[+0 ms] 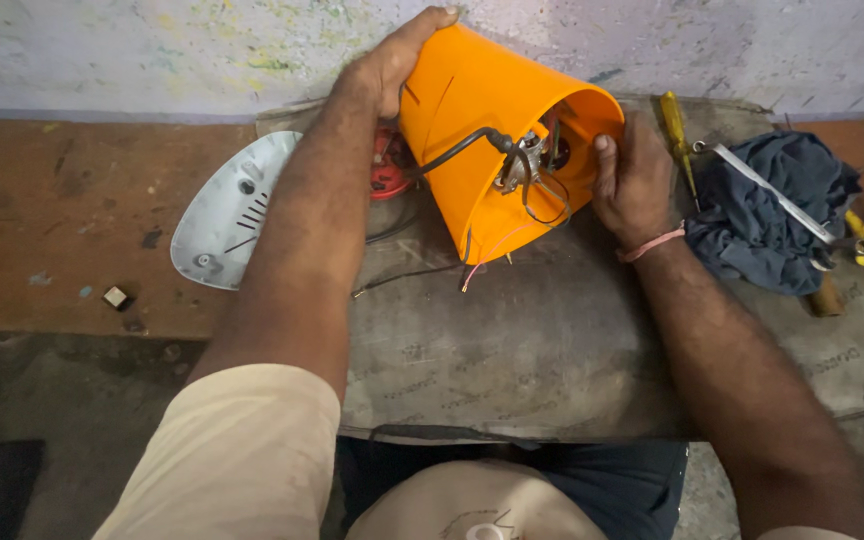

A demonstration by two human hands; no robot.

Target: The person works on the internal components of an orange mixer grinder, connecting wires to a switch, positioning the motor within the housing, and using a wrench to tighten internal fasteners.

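The orange plastic housing lies on its side on a grey mat that covers the surface, its open end turned toward the person. Inside that opening sit metal parts and wiring, and a black cable runs out over the rim, with thin red and black wires trailing onto the mat. The left hand is clasped over the far closed end of the housing, its grip holding the shell steady. The right hand has its grip on the rim of the opening, thumb hooked inside. Behind the housing a red part peeks out. To the left lies a white plastic cover; to the right, a yellow-handled screwdriver beside a dark blue cloth.
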